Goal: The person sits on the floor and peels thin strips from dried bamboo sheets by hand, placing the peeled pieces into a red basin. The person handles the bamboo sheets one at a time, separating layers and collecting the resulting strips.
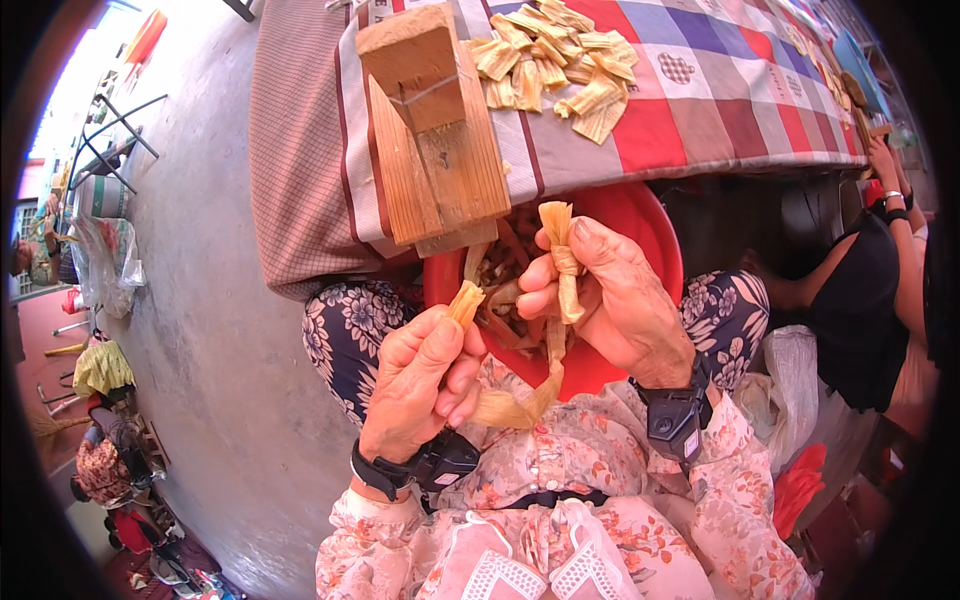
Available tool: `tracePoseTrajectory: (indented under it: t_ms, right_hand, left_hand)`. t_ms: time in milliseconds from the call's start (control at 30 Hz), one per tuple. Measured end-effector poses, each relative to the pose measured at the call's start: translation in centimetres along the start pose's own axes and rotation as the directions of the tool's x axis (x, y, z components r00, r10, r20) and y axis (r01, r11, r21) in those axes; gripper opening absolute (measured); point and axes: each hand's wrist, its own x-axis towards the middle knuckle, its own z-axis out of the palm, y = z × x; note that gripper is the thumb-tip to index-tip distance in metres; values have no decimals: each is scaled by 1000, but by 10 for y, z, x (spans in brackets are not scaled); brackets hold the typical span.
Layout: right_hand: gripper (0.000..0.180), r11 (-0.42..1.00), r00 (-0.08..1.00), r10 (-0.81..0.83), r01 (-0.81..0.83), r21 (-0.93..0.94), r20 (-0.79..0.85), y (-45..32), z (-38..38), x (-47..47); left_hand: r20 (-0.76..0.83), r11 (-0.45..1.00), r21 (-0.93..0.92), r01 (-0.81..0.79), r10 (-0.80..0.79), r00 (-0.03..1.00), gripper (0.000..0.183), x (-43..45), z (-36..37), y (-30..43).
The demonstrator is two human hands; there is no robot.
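Between the thumb and fingers of my left hand (427,367) is a short folded piece of pale yellow dried plant strip (466,303). My right hand (626,300) grips a knotted bundle of the same strip (564,259), its fanned end pointing up. A long flat strip (517,409) hangs in a loop below and between both hands. Under them, a red plastic basin (660,232) holds brown scraps. A wooden block tool with a slot and a raised angled block (442,172) rests at the table's edge, beyond my left hand.
A pile of folded yellow strips (555,56) lies on the checked tablecloth (701,112). Another person's arm (885,165) reaches to the table at the far right. Clear plastic bags (791,390) lie at the right. More people and a folding metal frame (112,135) are at the left.
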Motion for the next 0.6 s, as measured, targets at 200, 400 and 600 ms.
tracePoseTrajectory:
  t_ms: [200,400,600]
  right_hand:
    - [22,998,998,-66,66,-9,-5,7,0,-13]
    - [26,556,870,-475,414,-721,133,8,-7,-15]
    - [12,323,798,-346,595,-736,493,-3,9,-36]
  left_hand:
    - [-13,995,51,-84,84,996,24,0,11,-16]
    - [33,987,162,-18,13,999,27,-5,15,-14]
    - [174,918,395,34,-112,978,28,-4,23,-5]
